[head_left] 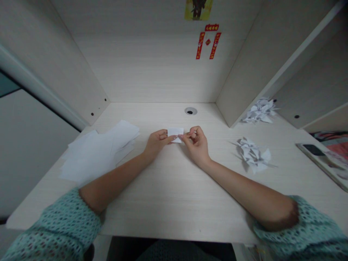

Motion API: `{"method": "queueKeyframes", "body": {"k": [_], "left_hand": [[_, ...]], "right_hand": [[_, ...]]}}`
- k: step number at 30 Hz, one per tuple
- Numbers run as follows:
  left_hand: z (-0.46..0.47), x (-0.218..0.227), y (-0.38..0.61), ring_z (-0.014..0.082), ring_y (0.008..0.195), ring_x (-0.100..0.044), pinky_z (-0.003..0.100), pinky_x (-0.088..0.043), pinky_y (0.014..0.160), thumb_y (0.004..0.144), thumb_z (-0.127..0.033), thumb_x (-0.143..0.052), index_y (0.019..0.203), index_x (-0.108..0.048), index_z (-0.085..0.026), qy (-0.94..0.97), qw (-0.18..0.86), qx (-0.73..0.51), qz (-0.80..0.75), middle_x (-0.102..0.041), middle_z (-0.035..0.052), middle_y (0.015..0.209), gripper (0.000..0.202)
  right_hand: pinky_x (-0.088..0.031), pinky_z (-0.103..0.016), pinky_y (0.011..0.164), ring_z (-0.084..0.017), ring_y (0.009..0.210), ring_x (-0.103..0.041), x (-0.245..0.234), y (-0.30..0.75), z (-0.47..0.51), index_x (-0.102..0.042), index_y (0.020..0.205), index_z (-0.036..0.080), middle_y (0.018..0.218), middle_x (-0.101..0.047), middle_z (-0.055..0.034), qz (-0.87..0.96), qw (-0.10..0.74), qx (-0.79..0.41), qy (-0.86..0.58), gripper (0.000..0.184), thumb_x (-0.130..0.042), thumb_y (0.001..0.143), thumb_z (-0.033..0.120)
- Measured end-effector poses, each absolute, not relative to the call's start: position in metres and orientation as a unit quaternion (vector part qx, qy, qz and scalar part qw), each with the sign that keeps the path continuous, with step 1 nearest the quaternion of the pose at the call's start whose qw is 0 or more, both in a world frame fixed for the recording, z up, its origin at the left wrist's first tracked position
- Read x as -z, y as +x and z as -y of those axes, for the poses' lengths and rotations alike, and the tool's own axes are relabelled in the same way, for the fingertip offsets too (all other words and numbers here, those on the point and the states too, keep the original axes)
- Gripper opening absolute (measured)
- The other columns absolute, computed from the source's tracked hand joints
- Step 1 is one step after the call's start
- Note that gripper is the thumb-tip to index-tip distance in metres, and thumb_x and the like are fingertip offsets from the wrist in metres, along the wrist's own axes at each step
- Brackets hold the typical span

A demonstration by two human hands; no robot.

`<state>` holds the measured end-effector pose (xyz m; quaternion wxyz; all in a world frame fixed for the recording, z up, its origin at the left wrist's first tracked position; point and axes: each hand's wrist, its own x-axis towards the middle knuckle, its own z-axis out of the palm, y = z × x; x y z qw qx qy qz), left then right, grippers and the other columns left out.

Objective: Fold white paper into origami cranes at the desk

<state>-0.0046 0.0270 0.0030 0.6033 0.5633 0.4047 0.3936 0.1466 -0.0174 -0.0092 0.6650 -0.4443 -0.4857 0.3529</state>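
Note:
A small folded piece of white paper (175, 131) is held just above the middle of the pale desk. My left hand (158, 142) grips it from the left, thumb laid across its front and fingers behind. From the right, my right hand (197, 144) pinches its edge, with thumb and index fingertips meeting near my left thumb. To the left of my left hand lies a loose stack of white paper sheets (100, 152). Right of my right hand sits a pile of folded white paper pieces (252, 154) with pointed ends.
Another pile of folded paper (260, 110) rests farther back, beside the upright wooden divider (241, 87). On the far right a phone (314, 149) lies on a flat board or book (330, 165). A round cable hole (190, 111) opens near the back panel.

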Motion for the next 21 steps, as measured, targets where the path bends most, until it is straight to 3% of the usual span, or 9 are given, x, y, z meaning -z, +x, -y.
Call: {"method": "queueKeyframes", "body": {"k": [6,16,21], "left_hand": [[-0.0264,-0.0028,-0.0046,0.0143,0.072,-0.066,0.029,-0.051,0.077,0.061,-0.039,-0.079,0.084,-0.067,-0.015,0.554,0.615,-0.393,-0.400,-0.072,0.0027,0.077,0.035],[-0.0295,-0.0010,-0.0054,0.0175,0.087,-0.068,0.032,-0.052,0.088,0.064,-0.033,-0.078,0.104,-0.067,-0.014,0.562,0.631,-0.375,-0.382,-0.074,0.0079,0.095,0.045],[-0.0265,-0.0001,-0.0051,0.0183,0.080,-0.070,0.031,-0.055,0.082,0.067,-0.036,-0.076,0.106,-0.067,-0.014,0.579,0.602,-0.369,-0.408,-0.075,0.0079,0.089,0.045]], "right_hand": [[-0.040,-0.024,0.058,-0.011,0.055,-0.057,0.0109,0.1461,0.0150,-0.039,0.079,0.024,0.062,-0.064,0.0059,0.463,0.676,-0.380,-0.429,0.035,-0.072,0.072,0.032],[-0.031,-0.021,0.050,-0.008,0.046,-0.049,0.0114,0.1467,0.0111,-0.037,0.077,0.024,0.052,-0.058,0.0103,0.389,0.697,-0.422,-0.430,0.042,-0.077,0.065,0.032],[-0.034,-0.022,0.052,-0.009,0.048,-0.050,0.0127,0.1480,0.0102,-0.037,0.080,0.025,0.055,-0.061,0.0095,0.383,0.702,-0.405,-0.445,0.044,-0.077,0.064,0.034]]}}
